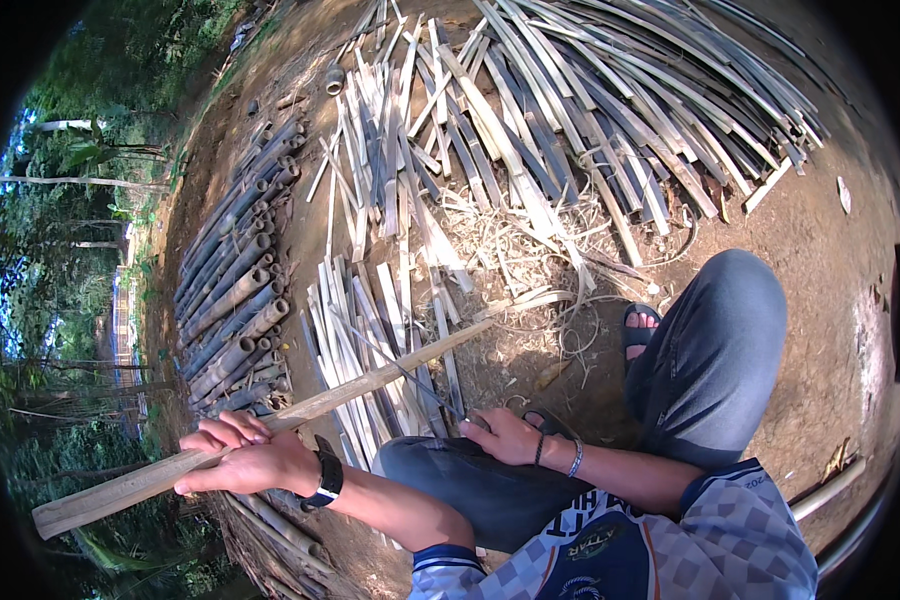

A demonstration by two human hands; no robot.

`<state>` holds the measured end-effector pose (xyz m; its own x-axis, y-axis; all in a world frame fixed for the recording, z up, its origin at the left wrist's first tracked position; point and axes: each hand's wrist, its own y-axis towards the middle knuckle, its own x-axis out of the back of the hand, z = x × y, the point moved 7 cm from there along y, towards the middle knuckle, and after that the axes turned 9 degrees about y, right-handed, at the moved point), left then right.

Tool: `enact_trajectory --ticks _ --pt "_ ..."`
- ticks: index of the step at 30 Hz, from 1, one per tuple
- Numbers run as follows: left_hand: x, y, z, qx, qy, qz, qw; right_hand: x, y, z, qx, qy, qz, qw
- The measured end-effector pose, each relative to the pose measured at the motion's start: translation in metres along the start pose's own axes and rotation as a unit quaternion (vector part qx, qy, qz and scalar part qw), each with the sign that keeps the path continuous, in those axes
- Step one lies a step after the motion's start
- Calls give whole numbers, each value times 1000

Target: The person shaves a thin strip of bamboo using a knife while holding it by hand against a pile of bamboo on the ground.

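A long split bamboo slat slants from the lower left up toward the middle of the view. My left hand, wearing a dark watch, is closed around its near part. Fine curled strips hang at its far end. My right hand is a fist by my bent knee, gripping the handle of a long, thin-bladed knife. The blade points up and left and crosses the slat; whether it touches the wood I cannot tell.
Pale bamboo slats lie just ahead, with a larger pile of slats beyond. Curly shavings cover the soil between. Uncut bamboo poles are stacked at left. My jeans-covered knee rises at right.
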<state>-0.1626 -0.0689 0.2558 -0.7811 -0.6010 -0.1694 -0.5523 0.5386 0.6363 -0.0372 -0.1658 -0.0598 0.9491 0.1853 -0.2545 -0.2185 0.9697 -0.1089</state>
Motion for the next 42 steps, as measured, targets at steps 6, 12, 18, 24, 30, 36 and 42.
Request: enact_trajectory --ticks 6,12,18,24,30,36,42 --pt "16 4 -4 -14 30 -76 997 0 3 -12 -86 27 -12 996" --pt "14 2 -3 -29 10 -41 999 5 5 -13 -76 44 -16 996" --pt "28 2 -3 -32 -20 -21 999 -7 3 12 -20 -13 8 1000" --pt "20 -4 -8 -33 -46 18 998 3 7 3 -136 40 1 990" --pt "11 -7 -8 -24 -78 80 993 14 13 -5 -93 20 3 995" --pt "-2 -17 -12 -24 -107 136 985 4 6 12 -3 21 -28 999" --pt "-5 -16 -14 -20 -160 197 967 17 10 -19 -166 52 -19 985"
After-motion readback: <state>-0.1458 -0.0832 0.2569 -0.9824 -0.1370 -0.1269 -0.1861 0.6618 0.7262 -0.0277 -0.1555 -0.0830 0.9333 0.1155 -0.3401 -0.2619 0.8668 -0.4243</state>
